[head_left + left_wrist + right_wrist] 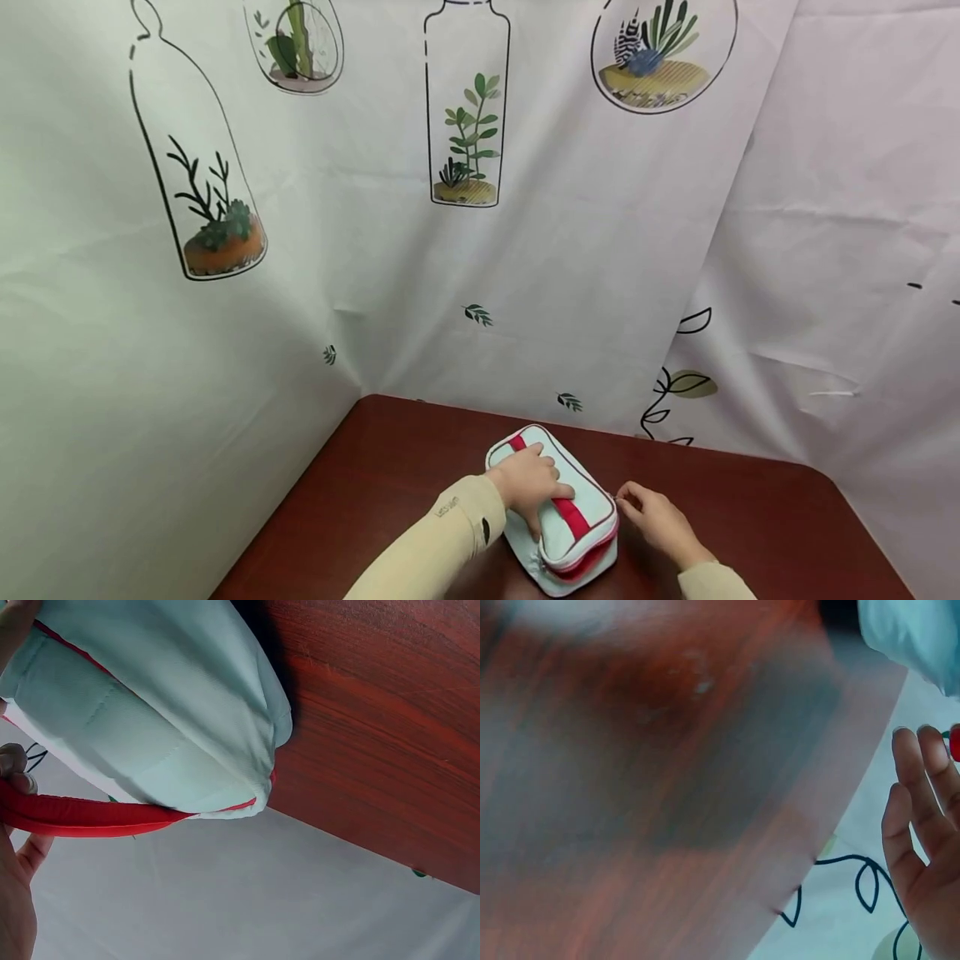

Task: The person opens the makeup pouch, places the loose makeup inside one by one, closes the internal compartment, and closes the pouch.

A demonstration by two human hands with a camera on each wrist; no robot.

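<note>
A pale blue zip bag (pixel 592 496) with red trim lies on the table, its near end gaping and red inside. My left hand (pixel 527 485) grips it from above, thumb down the near side and fingers over the top. Across the bag's top runs a red strap (pixel 90 817), which passes over that hand's fingers. At the bag's right edge my right hand (pixel 660 521) pinches the small zipper pull (pixel 615 498) between thumb and forefinger. In the right wrist view its other fingers (pixel 911 769) are extended, and the pinch is out of frame.
The dark red-brown wooden table (pixel 720 508) extends on both sides of the bag. White cloth (pixel 570 275) printed with plants in jars hangs behind the table's far edge and along its left side.
</note>
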